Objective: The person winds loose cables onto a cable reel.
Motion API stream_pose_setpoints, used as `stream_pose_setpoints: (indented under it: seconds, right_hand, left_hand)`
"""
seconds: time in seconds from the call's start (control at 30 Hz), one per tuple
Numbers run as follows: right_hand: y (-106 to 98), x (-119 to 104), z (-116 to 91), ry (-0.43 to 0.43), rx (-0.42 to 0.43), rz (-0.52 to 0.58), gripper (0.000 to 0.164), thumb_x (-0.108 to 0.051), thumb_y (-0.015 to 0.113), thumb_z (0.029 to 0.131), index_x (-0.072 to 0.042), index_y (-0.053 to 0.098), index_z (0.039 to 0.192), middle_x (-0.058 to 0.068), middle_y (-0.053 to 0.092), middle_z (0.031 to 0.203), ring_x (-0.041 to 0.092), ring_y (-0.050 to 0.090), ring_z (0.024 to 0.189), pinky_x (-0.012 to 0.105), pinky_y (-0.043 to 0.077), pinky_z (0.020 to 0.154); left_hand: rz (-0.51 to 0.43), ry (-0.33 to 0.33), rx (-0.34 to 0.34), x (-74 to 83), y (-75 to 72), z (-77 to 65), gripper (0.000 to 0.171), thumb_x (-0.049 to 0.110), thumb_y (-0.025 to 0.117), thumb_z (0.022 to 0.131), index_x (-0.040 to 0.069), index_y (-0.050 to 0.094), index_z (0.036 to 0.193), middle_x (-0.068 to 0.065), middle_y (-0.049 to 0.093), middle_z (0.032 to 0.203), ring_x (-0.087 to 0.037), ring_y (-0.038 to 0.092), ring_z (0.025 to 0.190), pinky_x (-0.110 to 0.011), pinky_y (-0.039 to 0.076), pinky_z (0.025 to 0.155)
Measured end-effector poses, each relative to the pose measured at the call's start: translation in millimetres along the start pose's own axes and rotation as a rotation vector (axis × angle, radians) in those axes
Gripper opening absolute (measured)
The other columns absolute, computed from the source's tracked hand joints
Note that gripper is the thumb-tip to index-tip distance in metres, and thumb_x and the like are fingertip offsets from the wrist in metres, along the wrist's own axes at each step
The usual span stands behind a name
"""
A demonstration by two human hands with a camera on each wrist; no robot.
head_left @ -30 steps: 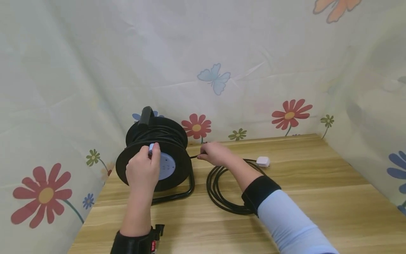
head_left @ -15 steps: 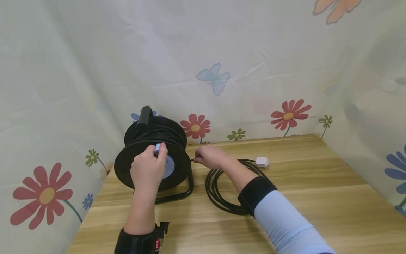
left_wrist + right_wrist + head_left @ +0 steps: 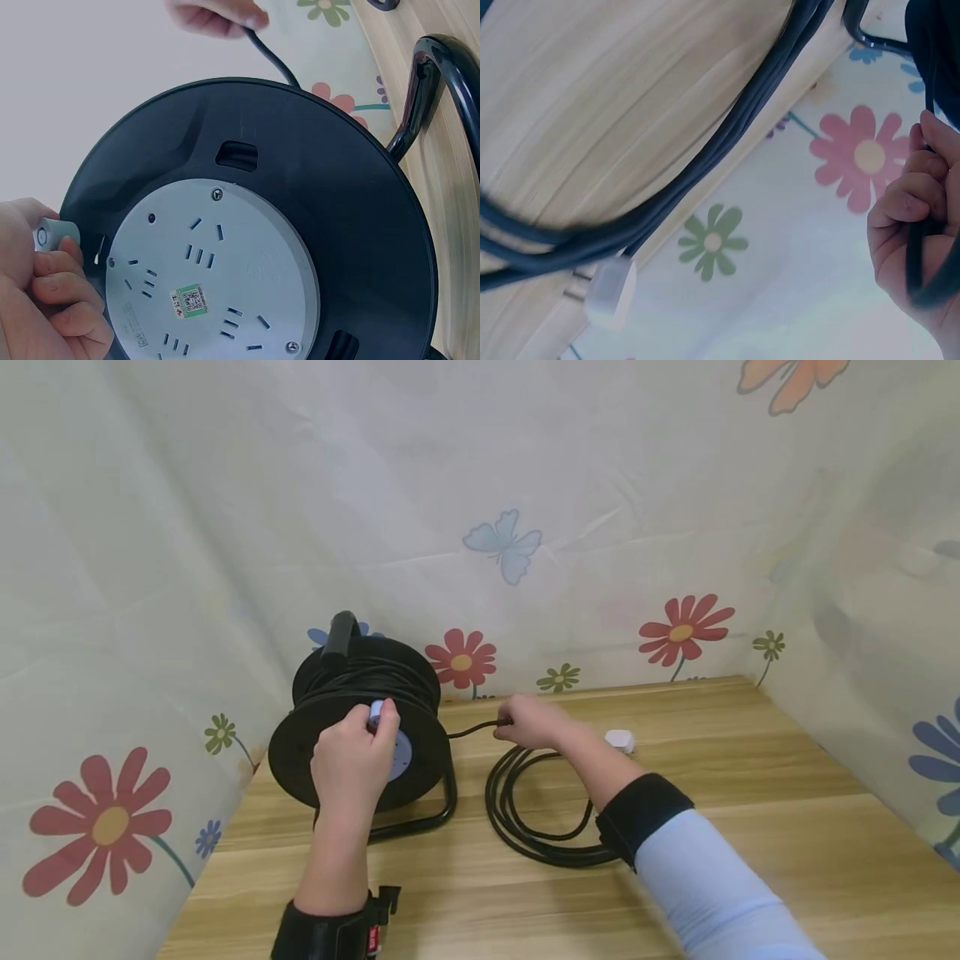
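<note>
A black cable reel (image 3: 288,760) stands on its tubular frame at the left of the table, with black cable wound between its flanges. My left hand (image 3: 348,760) grips the small pale blue crank knob (image 3: 376,713) near the top of the front flange. In the left wrist view the reel's round socket panel (image 3: 247,247) faces the camera, with fingers curled round the knob beside it. To the right of the reel my right hand (image 3: 534,723) pinches the black cable (image 3: 472,729), which runs from its fingers to the reel. The right wrist view shows the cable passing through the curled fingers.
Loose cable coils (image 3: 517,827) lie on the wooden table (image 3: 465,902) under the right forearm. A white plug (image 3: 619,741) lies behind them, its pins showing in the right wrist view. The reel's black carrying handle (image 3: 342,639) rises at the back. A flowered curtain (image 3: 600,527) surrounds the table.
My left hand has moved a little to the right with the crank knob. The right hand first went toward the reel, then drew back right along the cable, leaving a longer stretch between.
</note>
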State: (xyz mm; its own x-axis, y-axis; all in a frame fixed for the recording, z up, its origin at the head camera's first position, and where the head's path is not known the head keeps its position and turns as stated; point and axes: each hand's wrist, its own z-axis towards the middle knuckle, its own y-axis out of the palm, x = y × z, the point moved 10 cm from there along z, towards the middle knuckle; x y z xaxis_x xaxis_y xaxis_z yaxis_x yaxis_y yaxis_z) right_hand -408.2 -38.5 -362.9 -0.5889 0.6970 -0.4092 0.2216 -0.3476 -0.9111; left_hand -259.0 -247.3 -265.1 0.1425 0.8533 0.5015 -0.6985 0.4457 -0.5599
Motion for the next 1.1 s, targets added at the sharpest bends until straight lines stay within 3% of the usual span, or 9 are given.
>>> stream_pose_setpoints:
  seconds: [0.2, 0.33, 0.6, 0.67, 0.8, 0.93, 1.1]
  right_hand:
    - [-20.8, 27.2, -19.7, 0.037, 0.021, 0.015, 0.017, -0.021, 0.066, 0.099, -0.011, 0.071, 0.087, -0.002, 0.060, 0.072, 0.013, 0.051, 0.063, 0.033, 0.043, 0.063]
    - [-34.4, 46.7, -30.6, 0.075, 0.054, 0.082, 0.016, -0.020, 0.066, 0.099, -0.009, 0.072, 0.089, -0.001, 0.058, 0.072, 0.014, 0.048, 0.062, 0.034, 0.042, 0.063]
    - [-45.3, 85.6, -53.8, 0.155, 0.038, 0.208, 0.032, -0.026, 0.061, 0.103, -0.010, 0.061, 0.076, -0.003, 0.036, 0.059, 0.014, 0.031, 0.053, 0.033, 0.033, 0.057]
    - [-45.1, 96.7, -62.0, 0.188, 0.005, 0.228, 0.032, -0.028, 0.058, 0.104, -0.008, 0.066, 0.080, -0.002, 0.042, 0.061, 0.014, 0.034, 0.053, 0.033, 0.035, 0.057]
    - [-40.2, 115.0, -76.1, 0.274, -0.064, 0.298, 0.037, -0.032, 0.054, 0.106, 0.000, 0.072, 0.108, 0.001, 0.051, 0.067, 0.015, 0.044, 0.055, 0.034, 0.041, 0.057]
    - [-36.3, 123.4, -81.2, 0.326, -0.064, 0.367, 0.039, -0.032, 0.050, 0.108, 0.002, 0.069, 0.118, -0.001, 0.040, 0.063, 0.011, 0.032, 0.046, 0.031, 0.037, 0.050]
    - [-40.6, 122.7, -79.6, 0.280, -0.001, 0.307, 0.038, -0.031, 0.050, 0.108, 0.001, 0.070, 0.116, 0.011, 0.065, 0.097, 0.012, 0.033, 0.047, 0.031, 0.036, 0.051]
  left_hand:
    - [0.001, -0.003, -0.010, 1.3, -1.0, 0.3, 0.051, 0.043, 0.052, 0.102, 0.011, 0.048, 0.063, -0.002, 0.043, 0.052, -0.021, 0.043, 0.047, -0.036, 0.032, 0.042]
    - [0.001, -0.010, -0.013, -1.2, -1.2, 1.0, 0.051, 0.044, 0.052, 0.102, 0.011, 0.048, 0.063, -0.002, 0.043, 0.052, -0.021, 0.043, 0.047, -0.036, 0.032, 0.042]
    - [-0.020, -0.026, -0.027, -4.0, 0.6, 2.0, 0.051, 0.045, 0.051, 0.102, 0.011, 0.049, 0.064, -0.003, 0.044, 0.053, -0.021, 0.044, 0.047, -0.035, 0.032, 0.042]
    - [-0.023, -0.027, -0.029, -3.7, 1.1, 1.8, 0.051, 0.045, 0.051, 0.102, 0.011, 0.050, 0.064, -0.003, 0.044, 0.053, -0.021, 0.045, 0.048, -0.035, 0.033, 0.042]
    - [-0.025, -0.021, -0.016, -3.3, -0.1, 2.1, 0.051, 0.044, 0.052, 0.102, 0.011, 0.049, 0.063, -0.003, 0.044, 0.053, -0.021, 0.044, 0.047, -0.035, 0.032, 0.042]
    - [-0.024, -0.011, -0.001, -3.3, -1.8, 2.7, 0.051, 0.043, 0.053, 0.102, 0.011, 0.048, 0.062, -0.003, 0.043, 0.052, -0.021, 0.043, 0.046, -0.035, 0.031, 0.041]
    - [-0.023, -0.011, 0.001, -3.2, -1.0, 2.5, 0.051, 0.042, 0.053, 0.102, 0.011, 0.047, 0.062, -0.003, 0.042, 0.052, -0.021, 0.042, 0.046, -0.035, 0.030, 0.041]
